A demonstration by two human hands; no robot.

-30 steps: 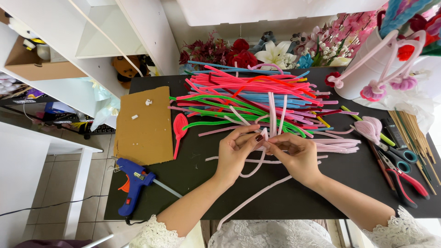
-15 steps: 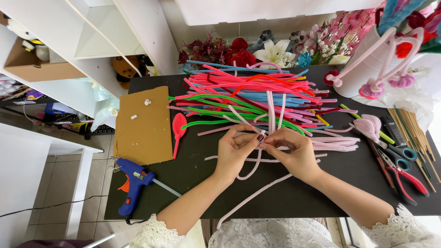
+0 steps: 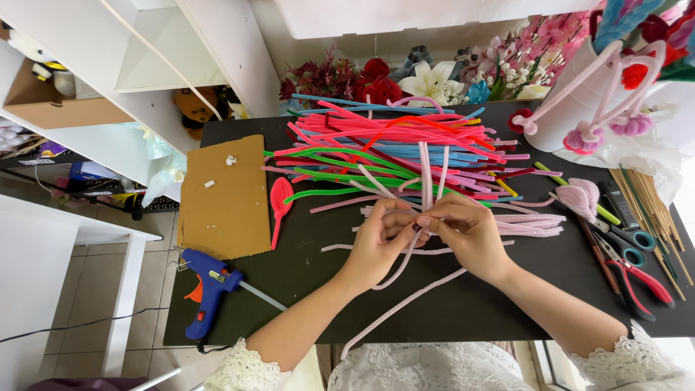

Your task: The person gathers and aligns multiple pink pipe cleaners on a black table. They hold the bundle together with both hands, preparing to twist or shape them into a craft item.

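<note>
Both hands are working at the middle of a black matte table top (image 3: 463, 304). The left hand (image 3: 378, 242) and the right hand (image 3: 467, 235) are meeting fingertip to fingertip, and both are pinching a bundle of pale pink fuzzy pipe cleaners (image 3: 423, 181). The fingers of each hand are curling inward and pressing together around the stems. The stems are rising above the fingertips toward the far side of the table, while the loose lower ends are trailing out beneath the palms toward the near edge in long soft curves.

Just beyond the hands, a heap of fuzzy pipe cleaners in pink, red, green and blue (image 3: 384, 141) is lying in a loose horizontal stack. A flat rectangular piece of brown cardboard (image 3: 217, 199) is resting on the left part of the table, with a red leaf-shaped pipe cleaner form (image 3: 279, 203) lying just beside it. A blue plastic glue gun with an orange trigger (image 3: 206, 289) is sitting at the near left edge.

To the right, a folded pale pink pipe cleaner petal (image 3: 579, 197), red-handled pliers (image 3: 637, 282) and a bundle of thin wooden sticks (image 3: 651, 210) are lying well apart from the hands. A white cylindrical bucket with pink looped handles (image 3: 579, 101) is standing at the far right.
</note>
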